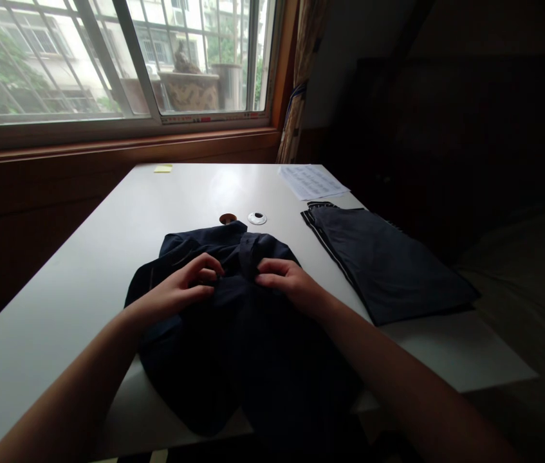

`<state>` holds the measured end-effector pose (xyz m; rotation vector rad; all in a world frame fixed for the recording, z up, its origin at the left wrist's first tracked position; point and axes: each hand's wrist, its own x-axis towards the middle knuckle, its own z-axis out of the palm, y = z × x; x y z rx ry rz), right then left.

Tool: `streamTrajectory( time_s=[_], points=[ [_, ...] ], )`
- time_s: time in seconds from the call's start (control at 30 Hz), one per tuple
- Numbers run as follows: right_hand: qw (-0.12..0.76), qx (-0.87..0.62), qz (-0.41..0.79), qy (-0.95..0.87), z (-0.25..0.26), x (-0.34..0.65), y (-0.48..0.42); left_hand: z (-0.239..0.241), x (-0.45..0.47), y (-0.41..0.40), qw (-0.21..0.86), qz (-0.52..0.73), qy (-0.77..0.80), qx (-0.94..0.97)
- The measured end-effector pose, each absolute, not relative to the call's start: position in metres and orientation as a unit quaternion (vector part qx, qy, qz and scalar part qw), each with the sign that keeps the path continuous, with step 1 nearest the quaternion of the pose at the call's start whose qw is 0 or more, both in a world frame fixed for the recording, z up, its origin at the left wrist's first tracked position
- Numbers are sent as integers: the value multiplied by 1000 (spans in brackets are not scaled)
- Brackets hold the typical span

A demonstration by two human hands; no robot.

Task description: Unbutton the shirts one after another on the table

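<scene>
Dark garment lies bunched on the bench, directly under both hands, w/ its lower pt running past the near edge. Prob. light & v. soft, limp, not fragile; matte cloth, so shouldn't be too slippery, but it'll crease & sag if held at one pt only. Best hold, I'd say: the thicker raised fold nr the top, approx. mid-width, + a 2nd pinch on the opp. side to keep it flat. L hand rests on the cloth left of that fold, fingers curled, thumb apart from index; tips partly hidden, can't tell if any cloth is caught. R hand is at the fold's right edge, thumb & index close together & touching it; looks like a pinch, but can't tell for sure. Folded dark cloth lies apart, to the R.
</scene>
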<state>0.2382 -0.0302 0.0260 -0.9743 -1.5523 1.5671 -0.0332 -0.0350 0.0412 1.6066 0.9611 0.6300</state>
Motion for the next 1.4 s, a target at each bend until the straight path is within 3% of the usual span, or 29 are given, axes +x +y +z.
streamTrajectory(
  time_s=[0.1,0.27,0.43,0.73,1.0,1.2,1.4],
  points=[
    [358,-383,611,-593,17,235,-31,41,-29,-34,480,236,425,730],
    [365,-388,571,-625,9,234,-32,38,-14,-36,306,321,476,759],
    [387,-354,498,-691,8,230,-36,28,5,-48,242,298,427,818],
    [402,-360,484,-689,6,232,-39,12,13,-46,383,318,366,786],
    [403,-382,505,-661,0,233,-40,12,10,-46,431,308,357,770],
    [486,-391,334,-707,4,231,-49,14,12,-46,426,303,386,760],
    [445,-371,287,-763,13,231,-57,11,13,-49,394,315,395,768]
  ],
)
